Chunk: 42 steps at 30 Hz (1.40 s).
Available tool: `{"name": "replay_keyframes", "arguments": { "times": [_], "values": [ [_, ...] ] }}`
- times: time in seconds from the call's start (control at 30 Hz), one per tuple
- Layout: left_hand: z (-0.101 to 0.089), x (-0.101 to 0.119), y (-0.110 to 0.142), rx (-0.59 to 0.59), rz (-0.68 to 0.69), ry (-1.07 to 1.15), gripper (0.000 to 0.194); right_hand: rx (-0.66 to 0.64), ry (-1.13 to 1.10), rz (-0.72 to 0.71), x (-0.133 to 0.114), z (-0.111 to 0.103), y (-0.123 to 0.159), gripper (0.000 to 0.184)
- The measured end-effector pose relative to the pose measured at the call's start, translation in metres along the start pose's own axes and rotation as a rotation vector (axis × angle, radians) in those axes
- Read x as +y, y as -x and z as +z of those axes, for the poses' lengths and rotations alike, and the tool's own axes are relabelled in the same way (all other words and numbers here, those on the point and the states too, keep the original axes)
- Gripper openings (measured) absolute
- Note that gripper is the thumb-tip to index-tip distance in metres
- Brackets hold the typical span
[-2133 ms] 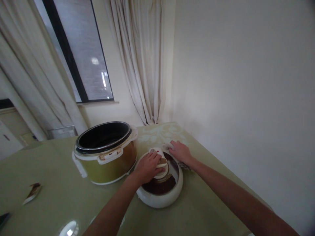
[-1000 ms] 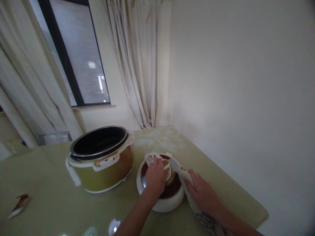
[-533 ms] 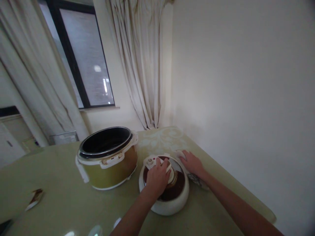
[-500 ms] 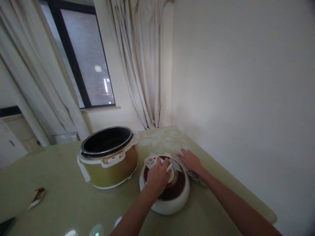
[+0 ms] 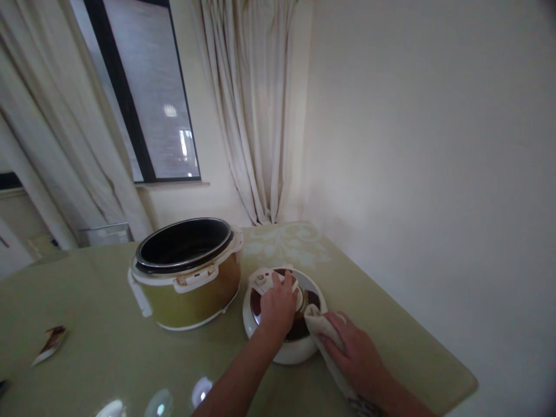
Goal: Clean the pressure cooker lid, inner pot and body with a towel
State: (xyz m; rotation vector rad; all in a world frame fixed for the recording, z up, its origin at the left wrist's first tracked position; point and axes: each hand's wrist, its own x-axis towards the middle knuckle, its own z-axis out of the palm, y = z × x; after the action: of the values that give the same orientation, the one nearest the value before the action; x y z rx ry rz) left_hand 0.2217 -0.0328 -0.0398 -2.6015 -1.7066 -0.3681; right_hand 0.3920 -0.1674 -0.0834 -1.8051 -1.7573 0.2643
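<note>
A round pressure cooker lid (image 5: 295,354), white-rimmed with a dark red-brown top, lies on the table. My left hand (image 5: 278,304) is closed around the handle (image 5: 266,280) across its top. In my right hand (image 5: 354,350) is a pale cloth (image 5: 324,330), bunched in the fingers and pressed to the lid's near right side. Part of the cloth hangs down below the hand. To the left stands the open cooker (image 5: 195,301), a yellow-green pot body with a dark inner bowl.
The green tabletop (image 5: 104,289) has a right edge running beside the white wall (image 5: 412,174). A small torn packet (image 5: 51,343) lies at the left. Curtains (image 5: 249,116) and a window stand behind the table.
My right hand has moved with the cloth from the lid's far right side to its near right side. My left hand stays on the handle. The view has shifted slightly.
</note>
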Motion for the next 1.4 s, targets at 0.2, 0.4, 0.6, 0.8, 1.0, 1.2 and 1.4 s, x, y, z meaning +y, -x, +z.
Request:
{"name": "replay_keyframes", "arguments": {
  "times": [0.2, 0.4, 0.6, 0.8, 1.0, 1.2, 1.4],
  "values": [
    [-0.013, -0.014, 0.0, -0.044, 0.15, 0.087, 0.06, 0.087, 0.292, 0.135, 0.011, -0.002, -0.064, 0.039],
    [-0.022, -0.042, -0.011, -0.175, 0.268, 0.229, 0.062, 0.085, 0.416, 0.113, 0.0, -0.011, -0.106, 0.033],
    [-0.014, -0.052, -0.023, -0.269, 0.298, 0.254, 0.064, 0.03, 0.452, -0.279, -0.031, 0.018, -0.024, 0.055],
    [-0.018, -0.057, -0.03, -0.283, 0.324, 0.287, 0.062, -0.031, 0.339, -0.229, -0.024, 0.0, -0.035, 0.043],
    [-0.03, -0.058, -0.042, -0.289, 0.386, 0.289, 0.057, 0.043, 0.441, -0.207, -0.034, 0.011, -0.037, 0.046],
    [-0.039, -0.057, -0.056, -0.322, 0.423, 0.277, 0.052, -0.081, 0.508, -0.658, -0.092, 0.046, -0.015, 0.066],
    [-0.046, -0.054, -0.06, -0.361, 0.39, 0.247, 0.06, 0.001, 0.59, -0.668, -0.143, 0.087, -0.071, 0.031]
  ]
}}
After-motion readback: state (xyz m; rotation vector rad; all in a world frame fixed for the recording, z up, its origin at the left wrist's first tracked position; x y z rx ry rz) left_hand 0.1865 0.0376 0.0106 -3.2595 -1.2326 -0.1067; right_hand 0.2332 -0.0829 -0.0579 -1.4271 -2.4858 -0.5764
